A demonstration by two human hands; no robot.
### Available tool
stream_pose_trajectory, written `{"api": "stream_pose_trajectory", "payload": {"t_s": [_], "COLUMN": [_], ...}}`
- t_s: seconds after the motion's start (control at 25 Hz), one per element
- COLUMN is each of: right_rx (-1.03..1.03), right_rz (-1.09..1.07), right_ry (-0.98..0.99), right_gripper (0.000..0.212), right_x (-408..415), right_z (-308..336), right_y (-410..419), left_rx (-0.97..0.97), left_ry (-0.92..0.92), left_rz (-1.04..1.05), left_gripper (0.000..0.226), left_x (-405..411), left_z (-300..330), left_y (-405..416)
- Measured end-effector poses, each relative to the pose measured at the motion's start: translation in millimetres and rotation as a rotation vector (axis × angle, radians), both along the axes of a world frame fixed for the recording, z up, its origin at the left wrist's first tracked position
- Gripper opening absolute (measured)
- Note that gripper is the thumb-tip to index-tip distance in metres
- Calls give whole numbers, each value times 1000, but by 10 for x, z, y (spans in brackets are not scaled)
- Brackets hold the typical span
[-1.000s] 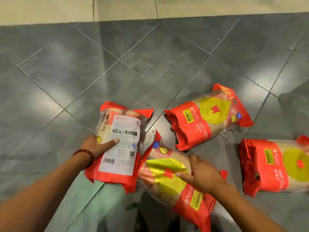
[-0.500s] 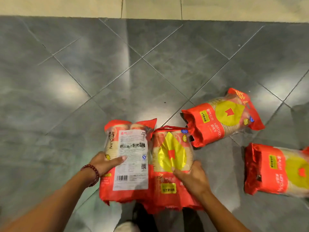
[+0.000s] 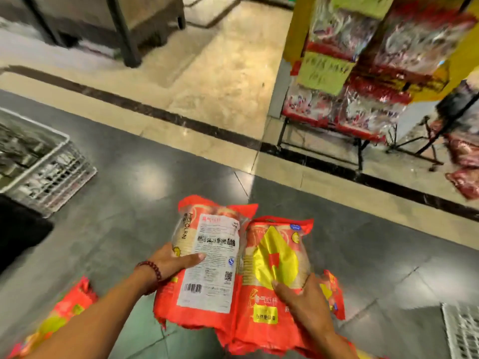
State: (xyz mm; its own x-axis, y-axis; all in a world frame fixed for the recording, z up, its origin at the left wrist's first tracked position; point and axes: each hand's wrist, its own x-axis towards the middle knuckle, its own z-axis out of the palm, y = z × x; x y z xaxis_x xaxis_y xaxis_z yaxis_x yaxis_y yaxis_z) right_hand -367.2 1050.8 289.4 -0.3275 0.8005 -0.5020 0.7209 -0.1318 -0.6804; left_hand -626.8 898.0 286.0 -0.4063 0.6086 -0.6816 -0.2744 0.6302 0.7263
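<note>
Two red packs sit side by side, lifted in front of me above the dark floor. My left hand (image 3: pixel 174 263), with a bead bracelet at the wrist, grips the left pack (image 3: pixel 207 265), whose white label side with a barcode faces up. My right hand (image 3: pixel 300 299) grips the right pack (image 3: pixel 274 257), which shows a yellow patch with a red mark. Another red pack (image 3: pixel 333 294) peeks out behind my right hand. A further red and yellow pack (image 3: pixel 62 317) lies blurred at the lower left.
A white wire basket (image 3: pixel 49 172) stands on the floor at the left. A display rack (image 3: pixel 363 73) with red packets stands at the upper right on the beige floor. A white grid (image 3: pixel 464 330) is at the bottom right. Dark furniture legs (image 3: pixel 127 37) stand at the top.
Both hands have lifted the two packs off the floor, held together. My view has swung up from the tiles to the shop aisle, with the rack and basket coming into sight.
</note>
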Motion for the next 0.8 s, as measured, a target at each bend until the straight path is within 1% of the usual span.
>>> {"api": "stream_pose_trajectory", "payload": {"t_s": [0.04,0.08,0.12,0.2,0.24,0.28,0.32,0.36,0.4,0.44,0.48,0.52,0.56,0.6,0.64,0.72,0.76,0.8], "right_rx": [23,50,70,59,50,54,52,63,68,74,101,112,80,78,95,105,92,76], "right_rz": [44,97,144,231,298,371,451,515,577,671,751,835,899,952,1008,1099,1153,1186], "right_ry": [18,50,91,183,229,292,362,423,472,512,550,563,556,553,539,528,500,463], "right_gripper": [50,42,39,40,38,36,33,31,28,26,25,24,23,28,38,52,61,74], "right_x": [-122,-276,-403,-622,-705,-815,-906,-1010,-1109,-1185,-1327,-1442,-1574,-1691,-1782,-1914,-1969,-2010], "right_z": [462,994,1501,2469,2827,3207,3519,3729,3908,4144,4305,4434,4468,4476,4436,4333,4242,4171], "right_y": [-9,-34,-117,-411,-557,-755,-966,-1135,-1300,-1534,-1771,-2017,-2275,-2559,-2860,-3413,-3722,-4019], "left_rx": [30,49,51,55,54,64,68,82,95,101,93,103,106,90,69,54,53,22], "left_ry": [21,61,88,162,210,251,294,337,393,457,500,532,551,564,557,541,541,546], "left_rz": [26,64,103,182,229,299,364,417,461,522,589,671,751,851,935,1061,1131,1174], "left_gripper": [80,66,63,80,83,79,66,46,30,20,14,12,19,32,37,25,28,41], "left_x": [-89,-149,-190,-240,-205,-200,-166,-112,-70,-26,44,140,246,379,538,813,941,1042], "left_z": [413,995,1548,2473,2870,3208,3526,3812,4013,4183,4354,4492,4566,4648,4693,4659,4612,4544], "left_y": [-86,-210,-387,-862,-1133,-1445,-1775,-2026,-2299,-2642,-2982,-3318,-3682,-4006,-4340,-4958,-5260,-5557]}}
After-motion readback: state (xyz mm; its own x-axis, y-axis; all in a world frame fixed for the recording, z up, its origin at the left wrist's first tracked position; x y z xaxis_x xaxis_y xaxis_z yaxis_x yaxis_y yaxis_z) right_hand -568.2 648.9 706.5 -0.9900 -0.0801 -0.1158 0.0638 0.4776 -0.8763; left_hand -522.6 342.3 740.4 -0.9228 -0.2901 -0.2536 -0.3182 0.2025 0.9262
